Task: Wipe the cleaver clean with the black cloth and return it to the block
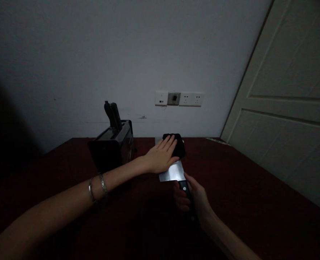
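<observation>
A cleaver [174, 172] with a broad shiny blade points away from me over the dark red table. My right hand [193, 198] is wrapped round its black, riveted handle. Across the blade lies my left hand [161, 157], palm down with its fingers stretched out and slightly apart. Under those fingers is a black piece, probably a cloth [180, 146], which covers part of the blade's far end. A grey corner of the blade shows past it. Two bracelets circle my left wrist.
To the left stands a knife block [113, 139] with black-handled knives [113, 115] sticking up. A pale wall with sockets [191, 99] rises behind the table [214, 173]. A panelled door [289, 119] slopes along the right. Something thin and flat [217, 141] lies at the back right edge. Light is dim.
</observation>
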Action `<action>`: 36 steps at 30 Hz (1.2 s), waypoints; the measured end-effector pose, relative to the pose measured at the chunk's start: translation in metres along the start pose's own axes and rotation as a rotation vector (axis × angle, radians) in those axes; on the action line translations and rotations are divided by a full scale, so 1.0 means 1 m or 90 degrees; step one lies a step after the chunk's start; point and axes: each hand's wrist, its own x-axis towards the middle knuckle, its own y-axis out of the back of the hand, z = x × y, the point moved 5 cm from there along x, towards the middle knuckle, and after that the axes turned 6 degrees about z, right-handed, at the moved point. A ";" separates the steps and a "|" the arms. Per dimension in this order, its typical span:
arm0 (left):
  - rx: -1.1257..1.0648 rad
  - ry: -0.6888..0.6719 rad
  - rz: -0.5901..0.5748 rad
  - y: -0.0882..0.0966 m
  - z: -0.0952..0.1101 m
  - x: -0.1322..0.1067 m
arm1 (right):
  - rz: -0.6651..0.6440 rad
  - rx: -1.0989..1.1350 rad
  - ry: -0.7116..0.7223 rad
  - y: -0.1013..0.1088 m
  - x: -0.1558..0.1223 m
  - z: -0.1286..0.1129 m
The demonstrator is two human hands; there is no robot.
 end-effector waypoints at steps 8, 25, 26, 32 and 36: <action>0.024 -0.030 0.047 -0.001 0.010 -0.001 | 0.021 -0.015 0.013 -0.002 -0.001 -0.002; 0.027 0.026 0.032 -0.002 -0.022 0.009 | -0.023 0.002 0.039 -0.002 0.004 -0.006; 0.027 0.009 0.037 -0.003 -0.012 0.001 | -0.026 0.000 0.046 -0.002 0.004 -0.006; 0.025 -0.071 0.057 -0.006 0.021 -0.022 | -0.034 -0.025 0.080 -0.001 0.003 -0.009; 0.020 0.003 0.056 -0.006 -0.012 -0.002 | -0.040 -0.014 0.071 -0.003 0.002 -0.009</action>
